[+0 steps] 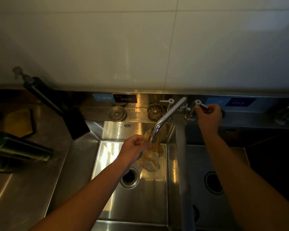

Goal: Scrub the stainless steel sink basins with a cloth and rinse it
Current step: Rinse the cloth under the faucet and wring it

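A crumpled yellow-white cloth [151,160] hangs over the middle steel basin [140,205], right under the spout of the chrome tap [167,116]. My left hand [135,148] grips the cloth's upper edge just below the spout. My right hand [208,114] is curled round the dark tap handle [201,105] at the back ledge. I cannot tell whether water is running. The right basin [207,155] lies in shadow.
A strainer [155,111] and a drain plug [117,113] lie on the back ledge. Dark bottles [20,150] and a tilted dark pump bottle [57,105] stand on the left counter, with a yellow cloth [20,120] behind. Open drains [130,178] sit in both basins.
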